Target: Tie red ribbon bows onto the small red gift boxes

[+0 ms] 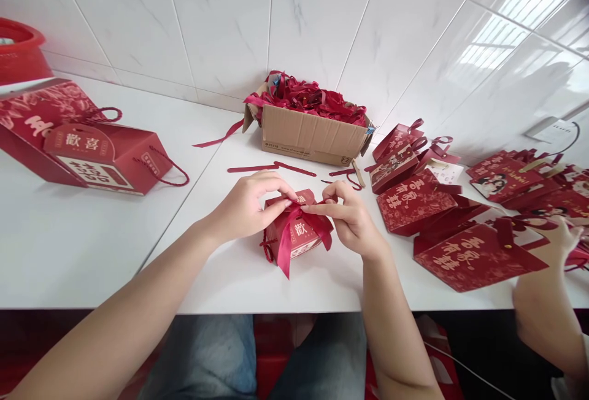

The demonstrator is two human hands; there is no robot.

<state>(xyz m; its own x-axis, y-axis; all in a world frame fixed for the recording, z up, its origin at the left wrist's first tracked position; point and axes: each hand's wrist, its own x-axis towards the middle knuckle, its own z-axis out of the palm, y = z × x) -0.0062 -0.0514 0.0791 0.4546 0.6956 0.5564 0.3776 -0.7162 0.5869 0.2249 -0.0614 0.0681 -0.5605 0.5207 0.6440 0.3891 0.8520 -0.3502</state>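
Note:
A small red gift box with gold and white Chinese characters sits on the white table in front of me. Across its top runs a dark red satin ribbon, gathered at the middle with tails hanging down the front. My left hand pinches the ribbon between thumb and fingers at the box's top left. On the other side, my right hand has its index finger pressed at the gathered spot, while its other fingers curl round the ribbon's right part. A twisted red cord handle hangs at the box's left side.
Behind the box stands a cardboard box heaped with red ribbons. Larger red gift boxes lie at left; several red gift bags stand at right. A co-worker's hand is among the bags. Loose red strips lie behind my hands.

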